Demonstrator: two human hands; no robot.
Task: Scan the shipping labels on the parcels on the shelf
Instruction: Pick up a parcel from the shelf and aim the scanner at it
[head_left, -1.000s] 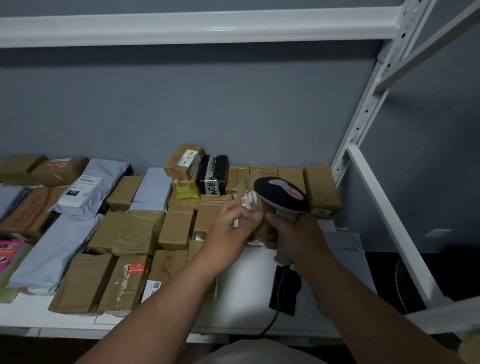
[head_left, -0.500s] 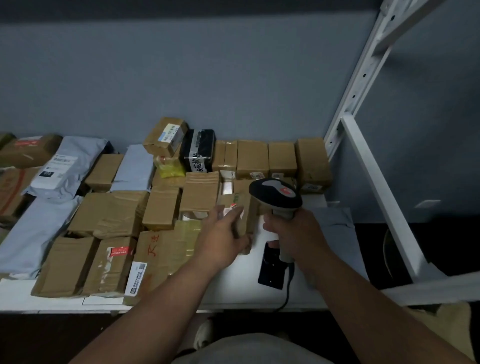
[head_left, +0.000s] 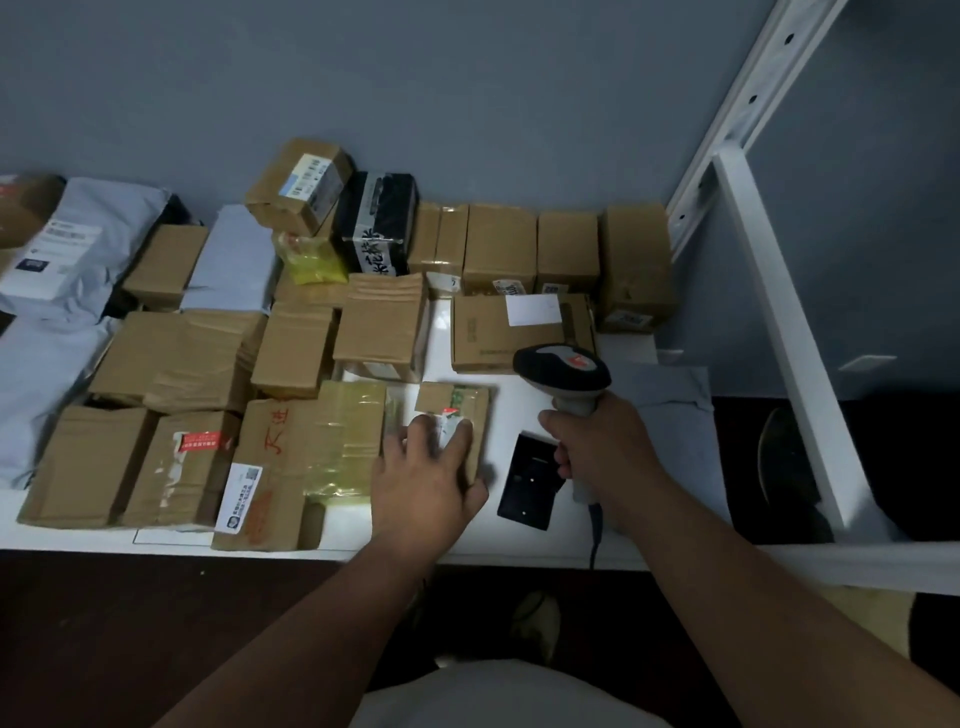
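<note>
a black device (head_left: 530, 480) lies flat below a grey wall (head_left: 467, 93).

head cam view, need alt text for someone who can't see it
A person's left hand rests on a small cardboard parcel on a white shelf, while the right hand grips a handheld barcode scanner. Brown boxes and grey mailer bags crowd the shelf's left and back.

A small brown cardboard parcel (head_left: 457, 415) lies flat near the front edge of the white shelf (head_left: 519, 551), its torn white shipping label (head_left: 447, 423) facing up. The left hand (head_left: 426, 478) rests on it. The right hand (head_left: 602, 441) grips a grey-and-black handheld barcode scanner (head_left: 563, 371) just beside it, head aimed toward the back row of boxes.
</note>
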